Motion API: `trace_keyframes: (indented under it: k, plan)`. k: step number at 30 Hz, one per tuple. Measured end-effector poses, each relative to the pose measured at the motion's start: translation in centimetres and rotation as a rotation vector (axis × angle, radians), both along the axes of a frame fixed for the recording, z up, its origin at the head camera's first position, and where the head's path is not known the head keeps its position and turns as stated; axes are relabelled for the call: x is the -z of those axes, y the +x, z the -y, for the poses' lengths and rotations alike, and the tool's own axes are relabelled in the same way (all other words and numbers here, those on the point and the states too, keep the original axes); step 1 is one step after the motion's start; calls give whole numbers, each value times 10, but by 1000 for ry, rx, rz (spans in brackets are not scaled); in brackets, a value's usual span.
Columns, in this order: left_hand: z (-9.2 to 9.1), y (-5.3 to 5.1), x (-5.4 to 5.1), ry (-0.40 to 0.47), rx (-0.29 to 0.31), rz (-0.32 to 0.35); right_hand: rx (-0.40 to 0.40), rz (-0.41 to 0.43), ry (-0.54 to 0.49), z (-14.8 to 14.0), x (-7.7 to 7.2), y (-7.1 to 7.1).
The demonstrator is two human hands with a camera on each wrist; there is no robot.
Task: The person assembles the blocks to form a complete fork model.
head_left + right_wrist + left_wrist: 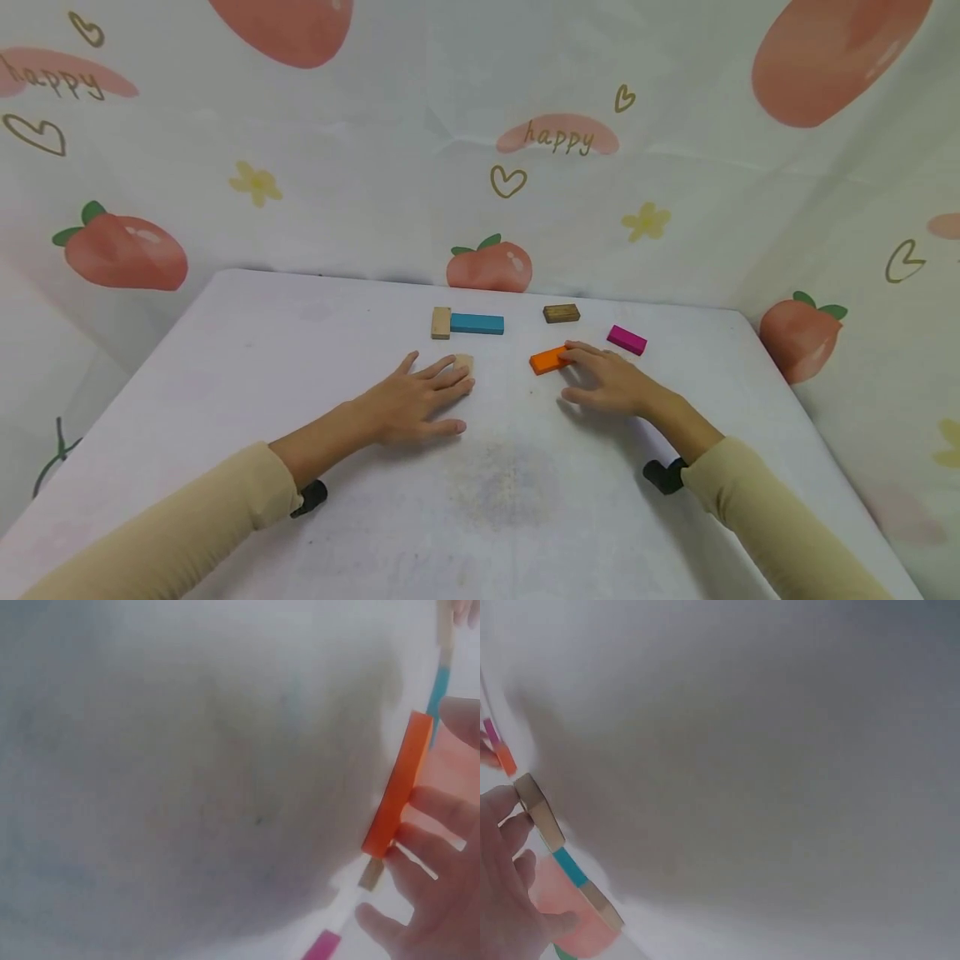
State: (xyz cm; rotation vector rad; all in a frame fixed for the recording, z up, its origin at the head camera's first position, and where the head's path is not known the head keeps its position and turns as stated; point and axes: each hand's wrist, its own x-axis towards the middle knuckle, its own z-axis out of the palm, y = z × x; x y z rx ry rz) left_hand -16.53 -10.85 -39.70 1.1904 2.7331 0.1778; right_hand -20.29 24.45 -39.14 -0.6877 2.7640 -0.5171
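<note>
On bench (495,550), touching orange block (546,362) with unclosed right grip (606,383), pale block (466,362) with splayed left grip (408,406); likely light: pinch sides.

pale wooden blocks (441,323): 2 | orange block (548,361): 1 | blue block (477,324): 1 | brown block (561,314): 1 | magenta block (627,340): 1

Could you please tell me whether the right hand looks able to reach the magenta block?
Probably yes: the magenta block lies just beyond the right hand, and nothing on the white tabletop appears to stand between them.
</note>
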Motion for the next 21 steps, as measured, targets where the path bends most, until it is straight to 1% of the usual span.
trace_keyframes:
  k: [4,6,7,9,11,13,15,17,21]
  plan:
    - [-10,7,-1,-16,25,6,-4,30,-4,6,0,-2]
    - [-14,9,0,-26,30,15,-13,25,-5,9,-2,-1]
    - [-16,10,-1,-30,34,19,-19,8,-3,10,-2,-1]
    - [-17,9,0,-36,35,29,-22,-43,4,13,-2,2]
    - [-16,6,0,-44,30,35,-9,-93,10,15,-3,5]
    - [-13,2,0,-47,23,23,9,-122,22,18,-2,8]
    - [-9,-2,-2,-49,10,15,23,-125,36,21,-3,10]
    - [-7,-4,-3,-46,6,13,17,-117,44,23,-3,10]
    - [-10,-3,-4,-28,36,33,-3,-111,45,25,-2,9]
